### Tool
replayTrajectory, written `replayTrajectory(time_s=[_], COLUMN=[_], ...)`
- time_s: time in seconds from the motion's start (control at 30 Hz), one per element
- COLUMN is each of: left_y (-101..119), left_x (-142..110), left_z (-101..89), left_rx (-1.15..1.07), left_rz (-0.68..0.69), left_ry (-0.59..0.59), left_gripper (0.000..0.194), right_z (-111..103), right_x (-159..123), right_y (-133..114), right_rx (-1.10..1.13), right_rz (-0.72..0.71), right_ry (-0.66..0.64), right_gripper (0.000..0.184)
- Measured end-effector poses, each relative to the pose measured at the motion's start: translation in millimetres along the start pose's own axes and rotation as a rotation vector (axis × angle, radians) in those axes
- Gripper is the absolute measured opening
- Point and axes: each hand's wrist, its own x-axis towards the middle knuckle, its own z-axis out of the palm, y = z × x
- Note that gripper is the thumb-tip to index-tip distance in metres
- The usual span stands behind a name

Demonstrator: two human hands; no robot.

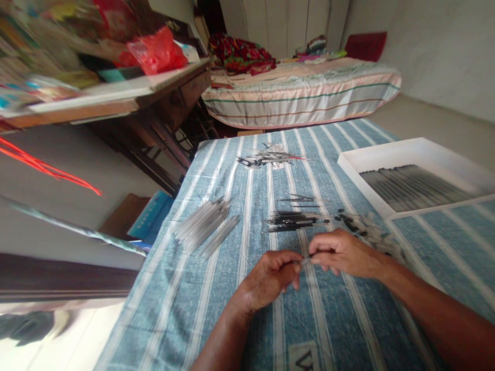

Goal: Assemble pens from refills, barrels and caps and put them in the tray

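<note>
In front of me, my left hand (273, 275) and my right hand (340, 252) meet over the cloth, both closed in a pinch. Between their fingertips is a small translucent pen part (305, 261) with a dark end at the right hand's side; most of it is hidden by fingers. Just beyond lies a bundle of black pen refills (290, 220), with a few loose thin ones behind it. Beside my right hand is a pile of small black and translucent pieces (371, 232), partly covered by the wrist. Translucent pen barrels (204, 222) lie in a bunch to the left.
A white box (367, 193) at the right holds a row of dark-tipped pens (413, 186). Farther back sits a heap of small pen parts (266, 157). The striped cloth (162, 319) covers the table. A cluttered desk (116, 105) stands left, a bed (301, 98) behind.
</note>
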Motion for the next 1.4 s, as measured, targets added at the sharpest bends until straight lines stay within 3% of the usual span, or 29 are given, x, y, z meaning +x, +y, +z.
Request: replayTrajectory(time_s=[0.1,0.23,0.33,0.43,0.63,0.87,1.07,1.2,1.3,1.4], left_y=[1.5,2.9,2.7,3.9,10.6,14.8,14.5,17.9,21.5,22.5], left_x=[-0.2,-0.9,-1.0,-1.1,-2.1,-2.6,-5.5,-6.4,-6.2,-7.1], left_z=[0.6,0.8,0.3,0.1,1.9,6.2,-2.1,-6.0,-7.1,-9.4], left_rx=[0.0,-0.001,0.0,0.01,0.019,0.145,0.22,0.307,0.265,0.148], left_rz=[-0.005,-0.005,-0.004,-0.006,-0.008,0.026,0.019,0.006,0.055,0.066], left_ry=[0.003,0.016,0.007,0.013,0.031,0.107,0.028,0.067,0.166,0.24], left_gripper=[0.027,0.028,0.028,0.027,0.026,0.02,0.019,0.019,0.016,0.019], right_z=[0.0,-0.1,0.1,0.8,1.4,4.7,4.9,-1.4,-17.3,-40.8], right_x=[-0.3,-0.3,0.0,0.4,1.1,2.7,5.0,4.5,2.2,0.0], right_y=[1.1,1.0,0.8,0.5,-3.7,-4.0,-4.8,-6.4,-4.4,4.9], right_rx=[-0.016,0.026,0.004,0.046,0.038,0.038,0.103,0.117,0.079,-0.032], right_rz=[0.01,-0.005,0.023,0.014,0.034,0.01,-0.011,-0.049,-0.077,-0.068], right_ry=[-0.003,-0.011,-0.012,-0.002,-0.001,0.033,0.103,0.126,0.258,0.519], right_gripper=[0.036,0.025,0.031,0.022,0.029,0.036,0.04,0.041,0.037,0.034])
